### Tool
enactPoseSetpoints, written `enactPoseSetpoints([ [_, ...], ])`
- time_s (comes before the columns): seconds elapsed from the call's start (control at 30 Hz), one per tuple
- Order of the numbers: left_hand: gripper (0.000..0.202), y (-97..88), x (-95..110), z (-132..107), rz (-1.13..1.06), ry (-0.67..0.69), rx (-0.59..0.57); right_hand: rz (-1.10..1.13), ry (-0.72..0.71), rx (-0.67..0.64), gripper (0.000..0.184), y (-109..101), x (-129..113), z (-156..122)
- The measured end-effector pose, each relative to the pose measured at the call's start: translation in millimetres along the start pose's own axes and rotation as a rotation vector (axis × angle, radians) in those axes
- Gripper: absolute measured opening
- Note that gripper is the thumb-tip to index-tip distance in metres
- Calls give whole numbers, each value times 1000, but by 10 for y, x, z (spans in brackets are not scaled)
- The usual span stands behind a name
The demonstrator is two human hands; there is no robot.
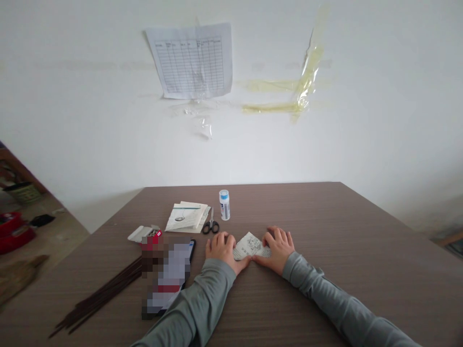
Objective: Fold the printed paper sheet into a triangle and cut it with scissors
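Note:
A small piece of folded printed paper [249,245] with a line drawing lies on the brown table, its peak pointing away from me. My left hand [222,248] grips its left side, with the thumb along the near edge. On the opposite side my right hand [277,249] holds the right corner between thumb and curled fingers. Both thumbs almost meet at the middle of the near edge. My fingers cover the paper's outer corners. Just beyond my left hand lie black-handled scissors [211,226], and a white bottle with a blue cap [224,205] stands upright farther back.
Left of the scissors is a stack of printed papers [186,217]. An opened small red-and-white box [146,234], thin dark brown sticks [104,291] and a phone [170,277], partly blurred, lie on the table [325,221]. A white wall [343,144] rises behind the table.

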State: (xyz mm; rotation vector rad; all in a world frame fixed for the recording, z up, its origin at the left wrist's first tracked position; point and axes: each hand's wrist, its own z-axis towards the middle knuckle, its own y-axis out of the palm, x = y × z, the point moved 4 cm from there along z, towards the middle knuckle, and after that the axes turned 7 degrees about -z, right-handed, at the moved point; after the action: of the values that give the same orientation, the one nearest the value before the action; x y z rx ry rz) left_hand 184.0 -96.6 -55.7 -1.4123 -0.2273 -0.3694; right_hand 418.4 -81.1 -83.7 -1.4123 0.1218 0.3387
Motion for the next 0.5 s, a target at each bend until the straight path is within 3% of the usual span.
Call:
enactPoseSetpoints([
  [0.1, 48, -27, -1, 25, -18, -5, -38, -10, 32, 2, 49, -45, -27, -11],
  [0.5, 45, -109, -1, 64, -81, -3, -118, 2, 102, -213, 59, -349, -70, 26],
])
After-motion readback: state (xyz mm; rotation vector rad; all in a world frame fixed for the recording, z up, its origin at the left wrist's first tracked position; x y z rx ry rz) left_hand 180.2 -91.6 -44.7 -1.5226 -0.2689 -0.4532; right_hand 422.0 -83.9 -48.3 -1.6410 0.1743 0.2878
